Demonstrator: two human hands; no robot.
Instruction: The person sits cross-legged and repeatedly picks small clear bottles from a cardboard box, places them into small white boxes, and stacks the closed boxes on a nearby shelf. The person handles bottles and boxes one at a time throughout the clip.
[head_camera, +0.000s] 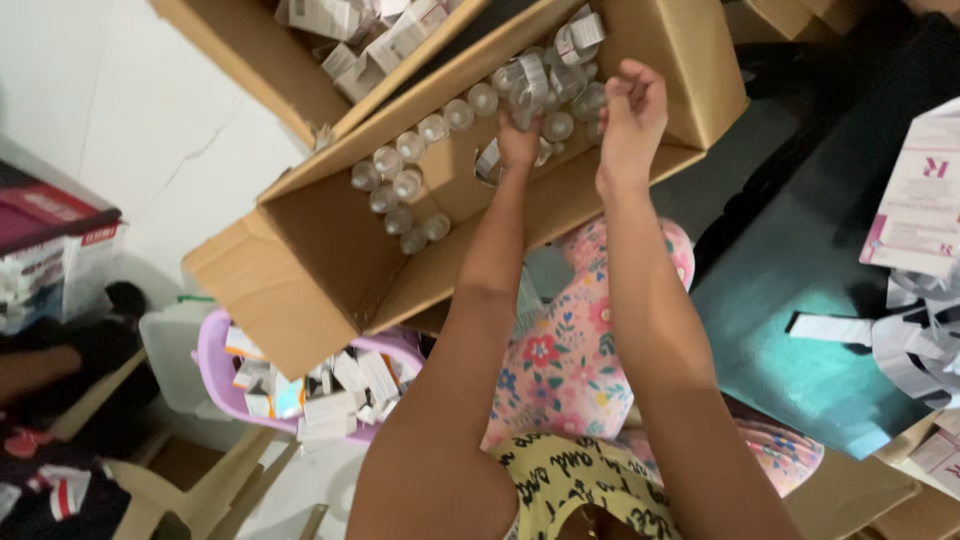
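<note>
— Bottles (412, 176), rows of them, down in the cardboard box (320, 270) under my hands. Small, clear, with pale round caps, packed shoulder to shoulder so they stand upright.

— Which hand is in there?

— My left hand (518, 143). It reaches over the box wall and rests right among the bottles at the far end. I see only its back, so I cannot tell whether the fingers have closed on one.

— And the right?

— My right hand (630, 112) hangs just above the same end of the box, fingers curled in loosely, pinched narrow. Whether something small sits between the fingertips, I cannot tell either.

— What is that white stuff past your hands?

— Folded paper slips (572, 40), some wrapped round the bottles there, I judge to keep each slip with its bottle.

— Anything nearer to you?

— Below my left arm stands a lilac basket (215, 365) heaped with small white cartons (335, 392), within easy reach. To the right of my right arm lies a dark teal mat (800, 300) with more loose slips.
</note>
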